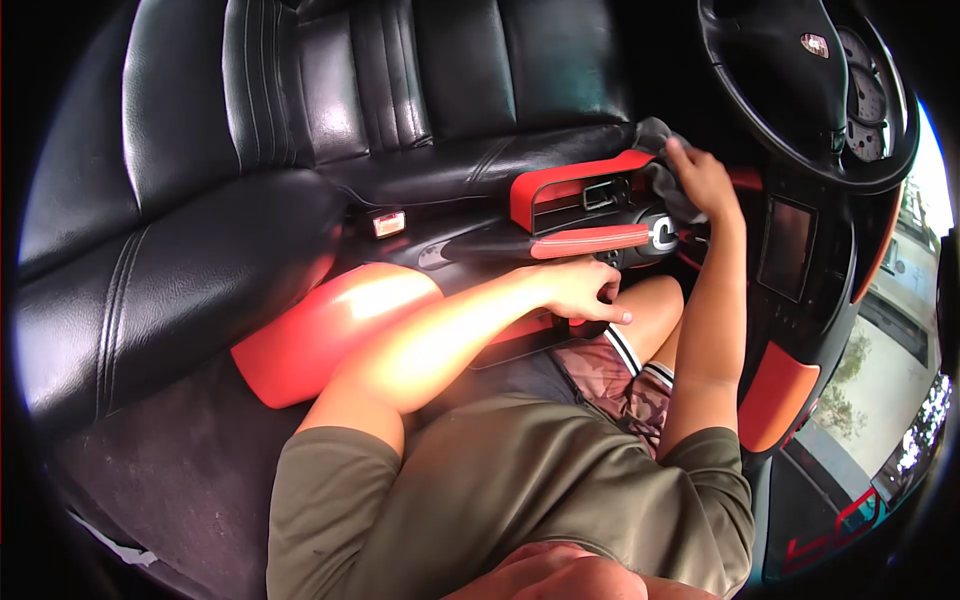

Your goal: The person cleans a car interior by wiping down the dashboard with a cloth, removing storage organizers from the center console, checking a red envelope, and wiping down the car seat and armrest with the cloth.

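Note:
My right hand point(706, 182) grips a dark grey cloth point(668, 185), pressing it against the front end of the red-trimmed console frame point(580, 176). Part of the cloth drapes over the far side of the frame. Lower down, my left hand point(583, 290) leans at the near side of the centre console, above my thigh. Its thumb stands apart from the curled fingers, and nothing shows in it. Just beyond it runs a red padded grab handle point(590, 241), ending by a round silver-ringed part point(662, 233).
Black leather seats point(440, 70) lie across the console and to the left. A steering wheel point(845, 100) is at the upper right, above a dashboard screen point(786, 248). A red panel point(340, 325) sits beside my left forearm. A small lit lamp point(389, 223) glows near the console.

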The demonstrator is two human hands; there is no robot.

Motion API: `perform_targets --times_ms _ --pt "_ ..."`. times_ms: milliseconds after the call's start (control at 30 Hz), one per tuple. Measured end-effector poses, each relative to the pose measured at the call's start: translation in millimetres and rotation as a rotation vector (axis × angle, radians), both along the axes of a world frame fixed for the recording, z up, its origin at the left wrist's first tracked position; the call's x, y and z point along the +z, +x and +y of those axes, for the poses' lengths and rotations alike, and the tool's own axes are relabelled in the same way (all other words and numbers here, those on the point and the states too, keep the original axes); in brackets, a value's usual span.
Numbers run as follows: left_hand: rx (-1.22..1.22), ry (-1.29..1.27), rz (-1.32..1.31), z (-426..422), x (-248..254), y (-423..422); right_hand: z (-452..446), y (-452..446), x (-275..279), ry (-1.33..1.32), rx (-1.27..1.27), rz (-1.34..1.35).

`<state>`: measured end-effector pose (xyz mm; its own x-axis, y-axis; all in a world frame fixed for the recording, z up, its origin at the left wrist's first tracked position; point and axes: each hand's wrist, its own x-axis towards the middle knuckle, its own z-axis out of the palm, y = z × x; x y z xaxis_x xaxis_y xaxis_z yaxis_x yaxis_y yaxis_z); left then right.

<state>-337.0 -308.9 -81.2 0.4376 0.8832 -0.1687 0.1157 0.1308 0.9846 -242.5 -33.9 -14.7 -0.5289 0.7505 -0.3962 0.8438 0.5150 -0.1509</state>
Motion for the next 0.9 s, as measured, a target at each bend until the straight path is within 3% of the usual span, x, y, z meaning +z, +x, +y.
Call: perform_targets --times_ms 133,167,267,400,533,633,733,767,833,900 --pt "-0.006 0.008 -0.016 0 6 -7 -37 16 -47 -0.287 -0.292 0.211" --pt "0.007 0.032 -0.005 1 4 -7 -57 6 -39 -0.213 -0.212 0.264" --pt "-0.018 -0.033 -0.044 -1 3 -3 -86 -26 -18 -0.498 0.004 0.19" --pt "-0.007 0.026 -0.003 1 3 -4 -94 -53 -12 -0.425 0.037 0.102" --pt "-0.02 0.015 -0.006 -2 9 -5 -103 -44 -30 -0.559 -0.074 0.235" --pt "-0.025 0.025 0.021 -3 12 -3 -90 -45 -28 -0.626 -0.073 0.148" --pt "-0.029 -0.003 -0.004 -3 18 -7 -63 -27 -28 -0.502 0.039 0.084" --pt "-0.034 0.003 -0.015 -3 17 -7 -74 -30 11 -0.503 0.049 0.14" --pt "-0.045 0.014 -0.021 -3 6 -1 -76 -2 40 -0.426 0.005 0.362" --pt "-0.047 0.011 -0.036 -4 1 2 -89 27 82 -0.639 -0.165 0.764"
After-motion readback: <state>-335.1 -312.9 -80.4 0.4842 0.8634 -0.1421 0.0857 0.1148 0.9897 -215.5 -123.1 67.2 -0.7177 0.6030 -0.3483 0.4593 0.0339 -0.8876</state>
